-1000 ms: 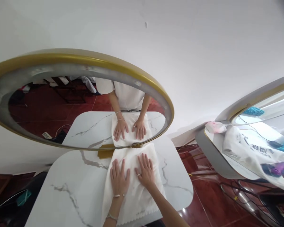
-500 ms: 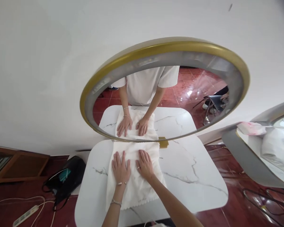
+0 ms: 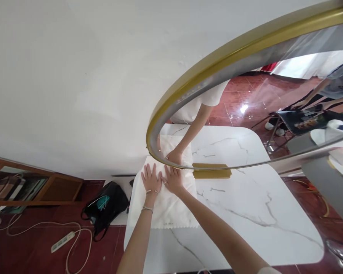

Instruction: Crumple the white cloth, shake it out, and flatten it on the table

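Note:
A white cloth (image 3: 175, 213) with a scalloped near edge lies spread on the left part of a white marble-patterned table (image 3: 246, 236). Flat on its far left part rests my left hand (image 3: 152, 180), fingers spread, two bracelets at the wrist. Close beside it, thumbs almost meeting, my right hand (image 3: 173, 182) presses on the cloth with outstretched fingers and a ring on one. Its fingertips reach the lower rim of the mirror in view. Soft wrinkles run through the cloth.
A gold-framed mirror (image 3: 200, 72) rises at the table's back above a gold bracket (image 3: 213, 173). It reflects another person by a chair. On the left are a black bag (image 3: 111, 203), a power strip (image 3: 63, 242) with cords and a wooden cabinet (image 3: 60, 189).
Both hands have slid forward over the cloth toward the mirror and come closer together. My view has turned left, so the mirror and table appear further right.

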### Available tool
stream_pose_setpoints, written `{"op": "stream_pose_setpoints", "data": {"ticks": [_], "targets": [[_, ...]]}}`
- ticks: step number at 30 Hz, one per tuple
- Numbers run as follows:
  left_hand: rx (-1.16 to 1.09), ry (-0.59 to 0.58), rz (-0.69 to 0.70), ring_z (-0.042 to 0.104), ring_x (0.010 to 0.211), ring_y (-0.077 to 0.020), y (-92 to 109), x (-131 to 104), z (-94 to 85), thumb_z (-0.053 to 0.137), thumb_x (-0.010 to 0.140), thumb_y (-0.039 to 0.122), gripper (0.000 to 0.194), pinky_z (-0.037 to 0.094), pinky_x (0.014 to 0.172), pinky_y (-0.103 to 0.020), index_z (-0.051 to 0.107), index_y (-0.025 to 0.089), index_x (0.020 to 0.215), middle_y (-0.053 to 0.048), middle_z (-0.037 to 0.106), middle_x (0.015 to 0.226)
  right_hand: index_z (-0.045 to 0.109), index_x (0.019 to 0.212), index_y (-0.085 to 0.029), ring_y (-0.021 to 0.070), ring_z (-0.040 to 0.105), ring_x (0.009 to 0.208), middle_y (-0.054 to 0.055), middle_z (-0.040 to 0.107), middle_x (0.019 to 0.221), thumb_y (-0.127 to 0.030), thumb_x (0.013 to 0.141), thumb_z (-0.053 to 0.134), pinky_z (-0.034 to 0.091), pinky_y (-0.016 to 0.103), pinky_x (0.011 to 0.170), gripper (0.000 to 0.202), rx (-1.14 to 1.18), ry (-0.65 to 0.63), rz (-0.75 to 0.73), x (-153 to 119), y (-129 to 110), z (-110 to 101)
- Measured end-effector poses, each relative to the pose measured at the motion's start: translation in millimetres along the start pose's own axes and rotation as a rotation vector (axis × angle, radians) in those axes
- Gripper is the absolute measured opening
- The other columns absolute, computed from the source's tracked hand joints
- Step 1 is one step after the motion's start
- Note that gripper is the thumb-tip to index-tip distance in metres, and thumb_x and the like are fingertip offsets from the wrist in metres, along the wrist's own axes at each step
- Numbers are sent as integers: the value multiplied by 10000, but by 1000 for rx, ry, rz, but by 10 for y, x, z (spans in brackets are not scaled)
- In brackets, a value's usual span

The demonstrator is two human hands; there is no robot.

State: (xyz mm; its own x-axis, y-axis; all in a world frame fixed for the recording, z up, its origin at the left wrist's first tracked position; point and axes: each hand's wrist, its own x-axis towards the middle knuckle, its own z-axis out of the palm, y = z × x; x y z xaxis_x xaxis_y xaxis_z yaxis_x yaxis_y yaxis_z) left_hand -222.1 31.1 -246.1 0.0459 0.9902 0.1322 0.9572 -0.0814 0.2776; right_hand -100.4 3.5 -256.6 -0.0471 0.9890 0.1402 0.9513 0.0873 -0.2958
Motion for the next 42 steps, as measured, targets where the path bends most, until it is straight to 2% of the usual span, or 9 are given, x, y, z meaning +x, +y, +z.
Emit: {"op": "stream_pose_setpoints", "data": {"ticks": [5,9,14,19,23,28,32,37,42], "targets": [[23,62,-119,244,1422,-298,-229,-59,-109,407,929,406,541,165,1146,-530,423,167,1414,-163,320,1518,349,1462,-202,309,350,1326,135,337,1503,-515,929,411,246,490,1088,621,12,-22,-87,119,-182,30],[54,168,-159,272,1408,-312,-368,-423,-177,352,950,417,543,217,1119,-538,426,133,1408,-188,331,1506,463,1380,-176,285,313,1355,111,383,1481,-443,969,350,172,503,1131,503,52,2,-268,-75,-329,16],[77,261,-188,284,1399,-357,-488,-1309,-282,360,951,432,569,270,1078,-579,363,151,1446,-208,306,1512,559,1274,-198,206,441,1242,62,542,1349,-333,984,327,275,397,1103,395,158,-69,-429,-748,-498,-99],[97,230,-174,200,1415,-411,-451,-2193,-420,374,943,364,645,234,1056,-678,114,235,1518,-172,131,1572,334,1463,-265,286,217,1420,89,258,1548,-571,885,479,174,479,1149,669,266,-171,-584,-1685,-453,-467],[115,215,-146,178,1421,-404,-335,-2446,-462,395,937,344,672,190,1059,-705,62,280,1517,-150,104,1581,177,1513,-280,268,127,1451,66,163,1569,-577,847,531,125,478,1168,812,325,-246,-569,-2105,-334,-636],[107,231,-125,178,1422,-406,-237,-2149,-362,329,965,342,598,140,1021,-758,111,257,1514,-195,200,1553,184,1509,-279,240,146,1449,35,231,1550,-599,844,533,120,461,1176,817,317,-208,-551,-1951,-217,-519],[59,162,-109,147,1431,-400,-52,-1556,-184,294,967,366,553,139,1033,-741,269,169,1484,-231,259,1523,236,1490,-295,238,143,1449,31,231,1553,-636,843,514,120,477,1172,783,219,-110,-521,-1475,66,-419],[6,17,-64,123,1435,-397,417,-791,-3,349,942,346,541,108,1072,-701,389,111,1428,-231,234,1532,335,1448,-324,217,189,1440,2,267,1541,-601,845,549,149,437,1171,697,86,-104,-416,-905,587,-474],[-24,-21,36,142,1441,-362,555,-671,-11,367,939,347,523,119,1094,-664,404,152,1423,-197,252,1536,335,1453,-297,183,243,1421,12,309,1526,-512,921,483,202,400,1161,593,70,-30,-370,-887,719,-499]]}}
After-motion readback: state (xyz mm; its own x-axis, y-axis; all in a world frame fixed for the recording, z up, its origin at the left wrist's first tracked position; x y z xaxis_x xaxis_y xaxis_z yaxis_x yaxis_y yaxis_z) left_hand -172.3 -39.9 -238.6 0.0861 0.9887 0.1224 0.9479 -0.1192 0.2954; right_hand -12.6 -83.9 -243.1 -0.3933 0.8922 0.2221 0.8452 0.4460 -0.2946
